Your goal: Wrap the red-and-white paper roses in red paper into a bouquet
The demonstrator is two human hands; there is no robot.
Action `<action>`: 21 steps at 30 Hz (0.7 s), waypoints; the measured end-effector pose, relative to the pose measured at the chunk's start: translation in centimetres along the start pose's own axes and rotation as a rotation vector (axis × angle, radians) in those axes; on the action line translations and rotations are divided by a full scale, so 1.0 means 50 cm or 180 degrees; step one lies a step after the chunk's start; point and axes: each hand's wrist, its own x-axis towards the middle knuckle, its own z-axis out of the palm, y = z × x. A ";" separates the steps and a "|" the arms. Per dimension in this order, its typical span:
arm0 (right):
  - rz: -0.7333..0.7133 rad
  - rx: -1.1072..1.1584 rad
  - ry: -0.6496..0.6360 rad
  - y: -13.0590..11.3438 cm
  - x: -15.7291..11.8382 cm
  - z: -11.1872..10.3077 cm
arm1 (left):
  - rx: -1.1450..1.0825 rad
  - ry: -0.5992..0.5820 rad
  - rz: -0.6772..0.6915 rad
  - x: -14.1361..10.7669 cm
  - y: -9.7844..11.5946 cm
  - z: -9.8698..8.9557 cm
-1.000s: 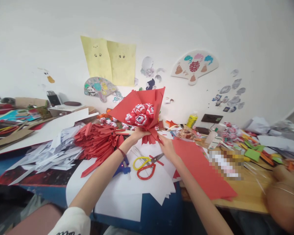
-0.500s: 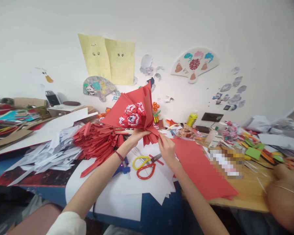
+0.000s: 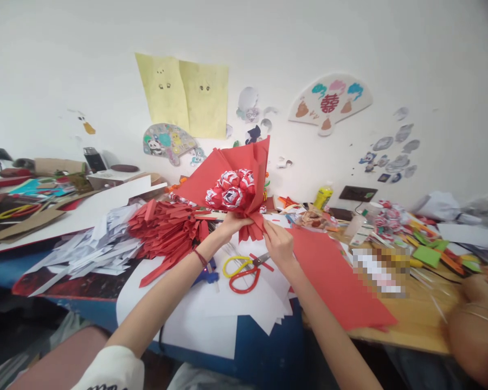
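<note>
Above the table I hold up a bouquet of red-and-white paper flowers (image 3: 231,189), wrapped in red paper (image 3: 201,174) that fans out behind them. My left hand (image 3: 235,223) is closed around the gathered neck of the wrapping, its thumb lying across the front. On the right side of that neck, my right hand (image 3: 278,241) pinches the edge of the red paper. Below the bouquet lie scissors (image 3: 244,274) with one yellow and one red handle. A blue glue gun (image 3: 208,274) rests beside them, partly behind my left forearm.
White paper sheets (image 3: 203,325) cover the table's front. To the left are piles of red paper strips (image 3: 166,227) and white strips (image 3: 93,244); to the right, red sheets (image 3: 333,281). Another person's hand (image 3: 483,292) is at the right edge. A yellow bottle (image 3: 322,197) stands near the wall.
The whole view has shifted slightly. The bouquet has turned a little, so its flowers face more to the front. Both hands keep their hold at the neck.
</note>
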 end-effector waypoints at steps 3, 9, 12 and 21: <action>0.0201 0.0256 -0.0002 -0.002 0.010 -0.003 | 0.0003 0.0003 -0.0041 0.008 0.005 0.002; 0.0268 0.0480 -0.0020 0.024 0.033 0.011 | 0.0082 0.0055 -0.0048 0.050 0.011 0.003; 0.0048 0.0271 -0.0122 0.039 0.046 0.018 | 0.0165 0.0043 -0.0080 0.069 0.019 -0.003; 0.0159 -0.0279 0.0072 0.025 0.114 0.024 | 0.0389 0.0089 -0.0152 0.107 0.035 -0.012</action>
